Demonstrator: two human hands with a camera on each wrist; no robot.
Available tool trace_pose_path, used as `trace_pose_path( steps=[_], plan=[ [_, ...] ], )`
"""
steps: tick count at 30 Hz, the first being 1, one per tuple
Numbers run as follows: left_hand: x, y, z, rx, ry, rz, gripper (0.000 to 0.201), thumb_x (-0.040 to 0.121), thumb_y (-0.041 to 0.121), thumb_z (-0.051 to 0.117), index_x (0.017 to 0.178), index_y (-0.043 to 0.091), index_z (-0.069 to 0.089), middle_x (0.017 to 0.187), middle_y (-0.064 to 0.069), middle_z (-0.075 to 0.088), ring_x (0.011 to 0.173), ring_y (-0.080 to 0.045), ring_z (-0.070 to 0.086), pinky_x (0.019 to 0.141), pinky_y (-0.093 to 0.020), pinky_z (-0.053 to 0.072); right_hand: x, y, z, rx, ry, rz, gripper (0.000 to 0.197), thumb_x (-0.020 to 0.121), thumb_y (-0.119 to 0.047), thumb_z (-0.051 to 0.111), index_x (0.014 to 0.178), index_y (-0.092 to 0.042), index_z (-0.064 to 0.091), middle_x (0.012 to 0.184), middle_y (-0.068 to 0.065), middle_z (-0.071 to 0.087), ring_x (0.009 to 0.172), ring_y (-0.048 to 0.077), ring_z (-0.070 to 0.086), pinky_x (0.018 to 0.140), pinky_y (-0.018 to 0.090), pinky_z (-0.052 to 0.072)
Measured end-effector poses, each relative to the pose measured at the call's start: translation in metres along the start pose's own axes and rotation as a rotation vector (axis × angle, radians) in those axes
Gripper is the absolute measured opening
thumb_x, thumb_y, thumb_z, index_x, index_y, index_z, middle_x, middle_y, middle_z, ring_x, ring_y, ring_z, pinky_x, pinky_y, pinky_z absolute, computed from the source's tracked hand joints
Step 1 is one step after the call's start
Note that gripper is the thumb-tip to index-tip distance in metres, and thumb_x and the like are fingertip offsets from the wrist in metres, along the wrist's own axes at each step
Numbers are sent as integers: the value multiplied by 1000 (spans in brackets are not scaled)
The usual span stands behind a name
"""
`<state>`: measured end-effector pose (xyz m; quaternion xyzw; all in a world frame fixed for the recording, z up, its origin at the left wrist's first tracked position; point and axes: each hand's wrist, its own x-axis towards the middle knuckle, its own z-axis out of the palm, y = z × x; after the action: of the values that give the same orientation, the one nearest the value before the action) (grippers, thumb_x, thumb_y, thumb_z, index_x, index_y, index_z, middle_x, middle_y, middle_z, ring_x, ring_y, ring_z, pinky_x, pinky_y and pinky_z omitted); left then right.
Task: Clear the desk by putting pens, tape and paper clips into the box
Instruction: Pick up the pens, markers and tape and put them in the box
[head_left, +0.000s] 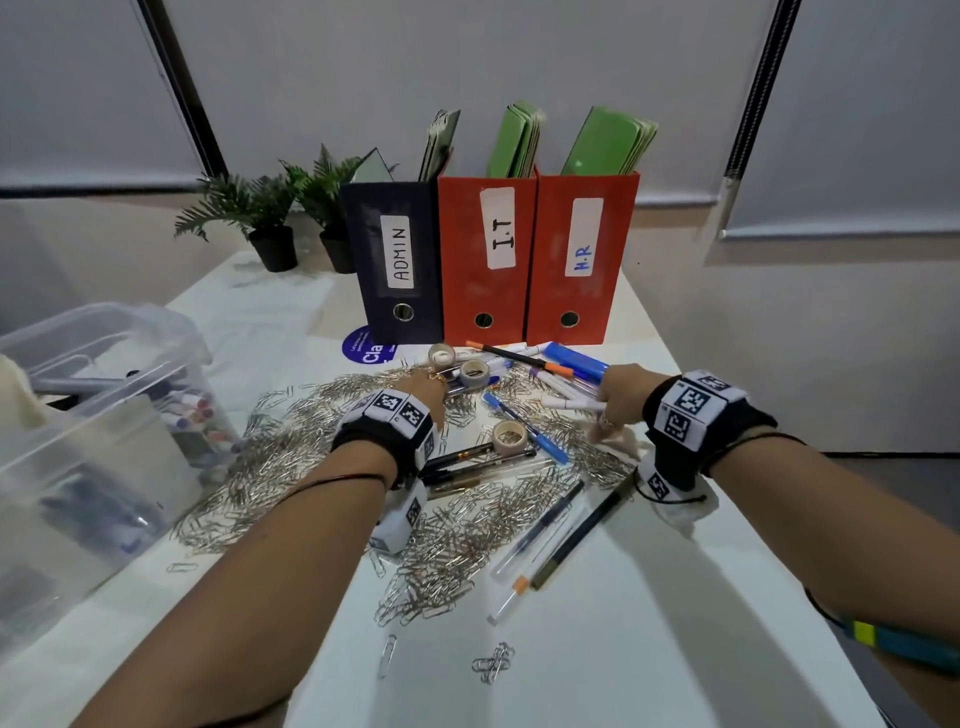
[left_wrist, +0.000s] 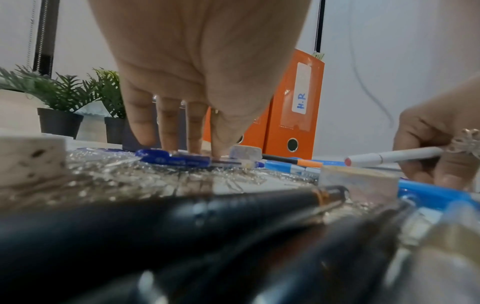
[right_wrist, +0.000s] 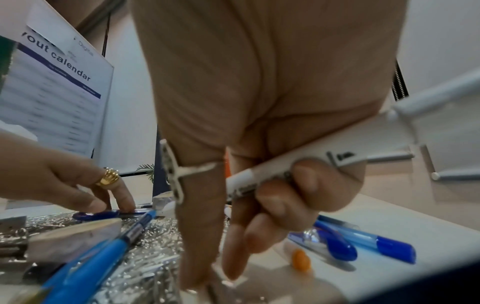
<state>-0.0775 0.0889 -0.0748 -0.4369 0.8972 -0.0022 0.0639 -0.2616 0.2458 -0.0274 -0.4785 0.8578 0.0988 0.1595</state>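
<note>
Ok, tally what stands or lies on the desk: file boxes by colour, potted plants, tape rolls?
Dark blue file box: 1
Red file boxes: 2
Potted plants: 2
Tape rolls: 3
Total: 8

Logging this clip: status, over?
Right hand grips white marker pen. Left hand fingers on dark-blue pen. Silver paper clips outside clear plastic box.
</note>
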Motion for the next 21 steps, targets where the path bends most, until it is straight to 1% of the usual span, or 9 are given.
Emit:
trace_pose_path(
  steps=[2, 4, 6, 8, 11, 13, 15, 18, 21],
  plan=[
    [9, -1, -6, -32, 2, 8, 31, 85, 14, 55, 114, 16, 64, 116, -11, 61, 102, -30, 60, 92, -40, 51, 0, -1, 2, -49, -1, 2, 30, 84, -27, 67, 103, -3, 65, 76, 4, 55, 69, 16, 51, 49, 18, 33],
    [20, -3, -8, -70, -44, -29, 28, 82, 16, 60, 109, 16, 66, 110, -9, 63, 98, -30, 62, 89, -41, 52, 1, -1, 4, -67, -4, -10, 25, 86, -16, 59, 106, -2, 64, 68, 2, 52, 60, 13, 48, 49, 17, 34],
    [26, -4, -6, -100, -47, -64, 24, 80, 18, 59, 103, 12, 64, 93, -7, 63, 87, -29, 64, 82, -40, 56, 0, -1, 4, -71, -19, -20, 19, 86, -15, 57, 98, -2, 64, 62, 0, 48, 54, 10, 44, 50, 18, 36],
    [26, -4, -8, -147, -34, -105, 24, 73, 23, 62, 94, 12, 62, 76, -4, 59, 75, -27, 64, 74, -38, 58, 0, -1, 3, -79, -29, -43, 15, 89, -16, 54, 86, -4, 61, 68, 2, 53, 60, 14, 50, 53, 20, 38],
    [29, -5, -8, -181, -88, -116, 16, 70, 26, 66, 81, 16, 60, 79, -5, 64, 76, -26, 65, 75, -35, 57, 6, 0, 0, -69, -27, -66, 15, 93, -12, 46, 86, -7, 58, 85, 5, 57, 76, 19, 53, 54, 20, 39],
    [30, -7, -8, -217, -102, -107, 13, 69, 25, 67, 73, 19, 56, 84, -4, 69, 78, -23, 65, 78, -34, 56, 8, -2, -5, -23, -1, -68, 12, 94, -9, 44, 93, -6, 55, 79, 4, 56, 68, 17, 51, 49, 19, 34],
    [30, -9, -5, -231, -96, -110, 16, 70, 27, 69, 71, 21, 54, 87, -2, 69, 81, -22, 64, 81, -35, 55, 11, -7, -10, 89, 72, -51, 6, 96, -10, 41, 100, -6, 42, 69, 1, 45, 58, 12, 42, 48, 20, 30],
    [32, -13, -2, -261, -70, -108, 15, 69, 28, 70, 71, 21, 56, 87, -1, 69, 82, -23, 64, 83, -36, 55, 20, -12, -18, 264, 205, -20, 25, 99, -14, 38, 119, 1, 36, 68, 3, 39, 57, 15, 39, 49, 25, 29],
    [29, -14, 0, -270, -40, -118, 20, 68, 31, 71, 73, 22, 54, 84, -1, 66, 80, -24, 63, 80, -36, 55, 32, -17, -20, 390, 273, -27, 40, 100, -12, 36, 136, 3, 26, 69, 4, 41, 72, 25, 46, 58, 30, 34]
  ],
)
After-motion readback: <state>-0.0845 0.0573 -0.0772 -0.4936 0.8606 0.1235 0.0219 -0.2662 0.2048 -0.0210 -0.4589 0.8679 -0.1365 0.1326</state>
